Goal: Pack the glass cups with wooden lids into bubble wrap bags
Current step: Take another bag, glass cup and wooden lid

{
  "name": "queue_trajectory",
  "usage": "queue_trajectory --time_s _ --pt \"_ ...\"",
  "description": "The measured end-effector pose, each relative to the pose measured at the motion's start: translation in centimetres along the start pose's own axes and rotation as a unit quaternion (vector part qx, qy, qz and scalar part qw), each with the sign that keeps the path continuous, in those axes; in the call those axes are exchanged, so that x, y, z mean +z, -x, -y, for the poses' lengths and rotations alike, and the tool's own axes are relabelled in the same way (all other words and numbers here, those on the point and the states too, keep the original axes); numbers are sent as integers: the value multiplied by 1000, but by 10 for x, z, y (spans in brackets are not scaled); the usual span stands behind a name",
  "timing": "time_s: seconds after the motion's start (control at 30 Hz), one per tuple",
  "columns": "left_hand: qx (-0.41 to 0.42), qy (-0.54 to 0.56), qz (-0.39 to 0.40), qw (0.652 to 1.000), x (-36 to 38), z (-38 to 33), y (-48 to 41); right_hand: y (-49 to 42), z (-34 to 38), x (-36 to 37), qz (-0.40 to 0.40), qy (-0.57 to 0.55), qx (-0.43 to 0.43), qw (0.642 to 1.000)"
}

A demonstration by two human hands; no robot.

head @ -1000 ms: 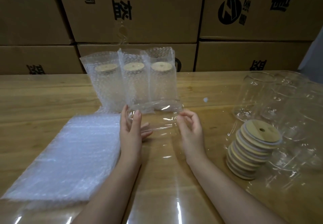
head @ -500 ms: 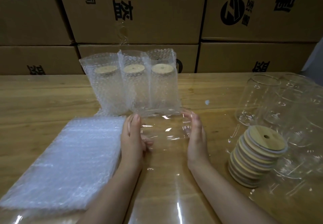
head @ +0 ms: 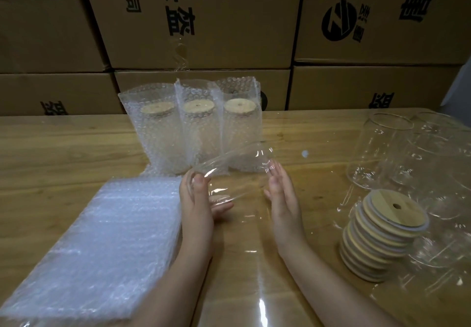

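A clear glass cup lies tilted on its side between my hands, just above the table, its mouth toward the left. My left hand grips the mouth end, thumb over the rim and fingers underneath. My right hand has straight fingers resting against the cup's base end. Three packed cups with wooden lids stand upright in bubble wrap bags just behind. A flat stack of bubble wrap bags lies at my left. A leaning stack of wooden lids sits at my right.
Several bare glass cups stand at the far right, behind and beside the lid stack. The wooden table carries a glossy clear cover. A wall of cardboard boxes runs along the table's far edge.
The cup has tipped from upright onto its side, mouth swinging left. My left thumb moved onto the rim, and my right hand flattened against the base end.
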State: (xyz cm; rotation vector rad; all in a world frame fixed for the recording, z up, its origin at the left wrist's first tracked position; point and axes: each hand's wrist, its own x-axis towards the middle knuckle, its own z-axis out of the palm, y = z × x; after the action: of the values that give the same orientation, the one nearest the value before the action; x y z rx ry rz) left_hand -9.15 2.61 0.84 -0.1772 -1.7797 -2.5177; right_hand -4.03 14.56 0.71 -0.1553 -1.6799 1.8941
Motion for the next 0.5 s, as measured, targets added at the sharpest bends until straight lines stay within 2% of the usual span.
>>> queue_trajectory --time_s 0.33,0.5 --pt "116 -80 15 990 6 3 12 -3 -9 -3 -22 2 -1 1000" --pt "143 -147 19 979 3 -2 15 -1 -7 -4 -39 18 -11 999"
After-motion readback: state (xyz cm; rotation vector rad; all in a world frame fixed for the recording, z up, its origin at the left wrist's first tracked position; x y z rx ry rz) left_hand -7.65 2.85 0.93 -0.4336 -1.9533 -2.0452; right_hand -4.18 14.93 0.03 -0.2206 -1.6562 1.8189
